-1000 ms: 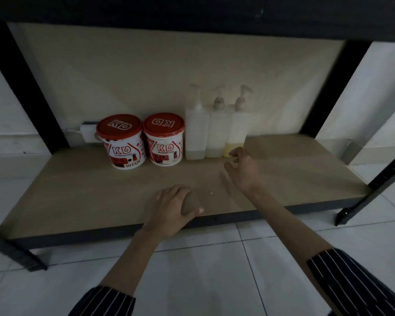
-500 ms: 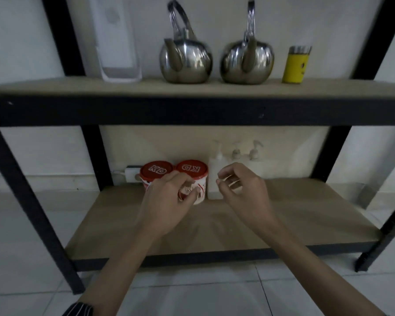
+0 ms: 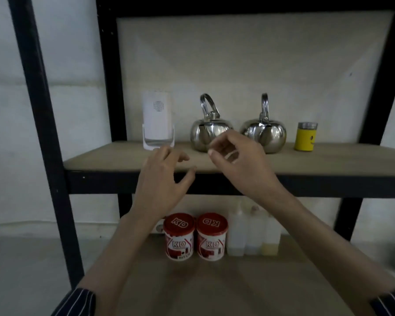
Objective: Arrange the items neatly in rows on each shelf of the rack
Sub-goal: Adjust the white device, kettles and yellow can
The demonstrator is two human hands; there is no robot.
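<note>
The black rack point(image 3: 39, 124) fills my view, with a pale wooden middle shelf point(image 3: 328, 163) across it and the lower shelf point(image 3: 214, 288) beneath my forearms. Both arms reach up in front of the middle shelf's front edge. My left grip point(image 3: 162, 185) is slack, its fingers spread and lightly bent, and it holds nothing; its fingertips lie just below the white device point(image 3: 157, 119), which stands upright in a clear stand at the left of that shelf. My right grip point(image 3: 242, 169) is loosely curled, thumb and fingers apart, and it too has nothing in it; it hangs in front of the left kettle point(image 3: 201, 133). The right kettle point(image 3: 266, 135) stands just beside the first, both of shiny steel with their handles up. On the lower shelf, along the back, two red-lidded tubs point(image 3: 179, 238) stand side by side. Three pale pump bottles point(image 3: 237, 233) stand close together just right of them. A small yellow canister point(image 3: 305, 137) ends the middle row, right of the kettles.
</note>
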